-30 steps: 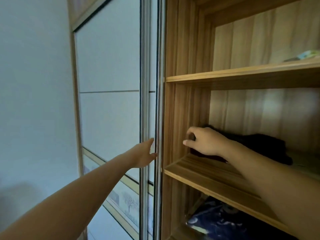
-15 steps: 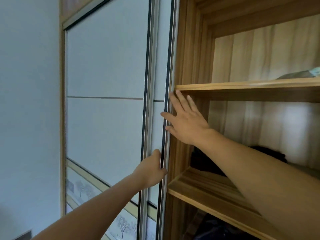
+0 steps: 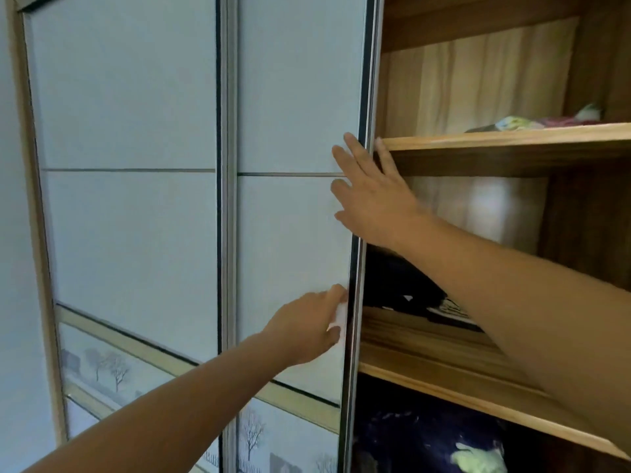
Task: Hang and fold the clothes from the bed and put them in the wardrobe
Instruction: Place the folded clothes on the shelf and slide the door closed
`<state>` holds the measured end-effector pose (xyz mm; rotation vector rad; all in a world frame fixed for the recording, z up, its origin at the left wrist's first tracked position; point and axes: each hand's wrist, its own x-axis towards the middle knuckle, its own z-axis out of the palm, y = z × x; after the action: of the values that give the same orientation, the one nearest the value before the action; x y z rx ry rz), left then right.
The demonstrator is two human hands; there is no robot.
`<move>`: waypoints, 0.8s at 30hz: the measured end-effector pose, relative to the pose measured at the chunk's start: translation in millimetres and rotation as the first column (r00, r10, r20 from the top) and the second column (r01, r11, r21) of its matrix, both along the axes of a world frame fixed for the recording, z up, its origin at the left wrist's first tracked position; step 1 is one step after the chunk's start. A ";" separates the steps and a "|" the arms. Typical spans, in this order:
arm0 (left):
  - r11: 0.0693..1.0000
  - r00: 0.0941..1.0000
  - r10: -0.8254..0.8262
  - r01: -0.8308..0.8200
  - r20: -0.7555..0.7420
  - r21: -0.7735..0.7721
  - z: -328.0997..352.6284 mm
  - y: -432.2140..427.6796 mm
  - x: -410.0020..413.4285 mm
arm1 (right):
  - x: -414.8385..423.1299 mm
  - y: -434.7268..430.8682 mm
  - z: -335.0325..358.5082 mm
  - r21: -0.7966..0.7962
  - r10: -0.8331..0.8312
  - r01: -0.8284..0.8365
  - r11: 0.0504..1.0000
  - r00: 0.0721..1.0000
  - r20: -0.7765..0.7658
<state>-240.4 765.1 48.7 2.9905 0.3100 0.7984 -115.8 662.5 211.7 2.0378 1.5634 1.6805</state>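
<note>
right hand (image 3: 372,203) pressing flat, spread fingers on the sliding door (image 3: 293,233) to shove it | left hand (image 3: 307,326) curling fingers round its edge, guiding | dark folded clothes (image 3: 403,285) sitting on the middle shelf (image 3: 426,339)

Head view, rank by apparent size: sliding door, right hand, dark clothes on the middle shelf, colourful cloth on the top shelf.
1. sliding door, by far.
2. right hand and dark clothes: similar; the arm hides part of the clothes, so unranked.
3. colourful cloth, smallest.
</note>
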 end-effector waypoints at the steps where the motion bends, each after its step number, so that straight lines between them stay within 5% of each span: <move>1: 0.998 1.000 -0.012 0.011 0.015 0.064 -1.2 -8.6 5.5 | 4.6 -13.5 -0.4 0.013 -0.020 0.020 1.000 1.000 -0.004; 12: 0.778 0.972 -0.212 0.107 0.099 0.620 -7.6 -87.2 48.2 | 37.7 -161.7 -5.8 0.006 -0.347 0.347 0.938 0.938 0.005; 24: 0.687 0.979 -0.204 0.157 -0.020 0.709 -17.7 -139.6 97.1 | 56.0 -244.9 -23.1 -0.006 -0.569 0.573 0.819 0.812 -0.133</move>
<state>-143.4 625.5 31.1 3.5837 -0.4096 1.2132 -59.7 417.5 188.6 2.3503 0.7973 1.3641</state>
